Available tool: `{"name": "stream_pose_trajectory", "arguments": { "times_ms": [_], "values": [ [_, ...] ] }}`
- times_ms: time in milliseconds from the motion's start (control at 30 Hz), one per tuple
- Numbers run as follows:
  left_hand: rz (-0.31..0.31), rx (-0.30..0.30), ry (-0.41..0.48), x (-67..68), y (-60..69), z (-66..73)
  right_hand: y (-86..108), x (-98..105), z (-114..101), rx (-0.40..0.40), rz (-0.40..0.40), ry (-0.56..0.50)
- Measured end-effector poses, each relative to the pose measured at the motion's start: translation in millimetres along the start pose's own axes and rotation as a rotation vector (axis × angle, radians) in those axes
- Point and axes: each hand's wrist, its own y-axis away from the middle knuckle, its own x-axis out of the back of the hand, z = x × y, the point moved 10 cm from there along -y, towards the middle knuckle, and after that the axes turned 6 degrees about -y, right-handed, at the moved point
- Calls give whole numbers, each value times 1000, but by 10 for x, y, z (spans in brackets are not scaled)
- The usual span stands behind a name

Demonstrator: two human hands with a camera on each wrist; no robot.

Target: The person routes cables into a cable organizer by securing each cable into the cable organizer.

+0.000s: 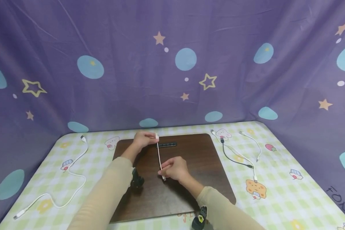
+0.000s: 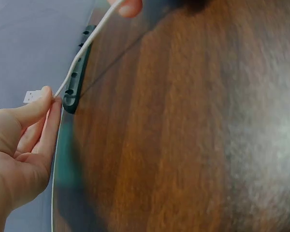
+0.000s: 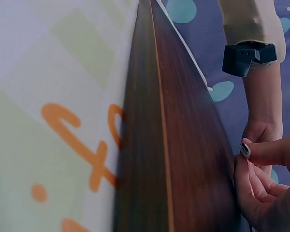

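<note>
A short white USB cable is stretched between my two hands above the dark wooden board. Near the board's far edge, my left hand pinches it just below the white plug, which pokes out past the fingertips. My right hand pinches the lower end, closer to me, and a small metal-tipped connector shows at its fingers in the right wrist view. A dark slotted cable holder lies on the board just right of my left hand; the cable passes over it in the left wrist view.
A long white cable curves across the checked tablecloth on the left. To the right lie a black cable, a white cable and a shorter white cable. A purple curtain hangs behind the table.
</note>
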Motion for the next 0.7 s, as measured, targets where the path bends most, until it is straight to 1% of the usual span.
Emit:
{"name": "stream_pose_trajectory", "arguments": {
  "times_ms": [100, 233, 367, 533, 700],
  "values": [
    [16, -7, -55, 11, 3, -12, 1, 7, -18, 19, 17, 71],
    [27, -17, -88, 15, 6, -26, 1, 12, -37, 36, 25, 125],
    [28, -28, -108, 9, 4, -31, -1, 34, -32, 36, 32, 132],
    [23, -62, -136, -9, -6, -1, -9, 64, -7, 22, 27, 119],
    [30, -107, -218, -19, -30, 41, -11, 77, 23, -3, 21, 89]
  ]
}}
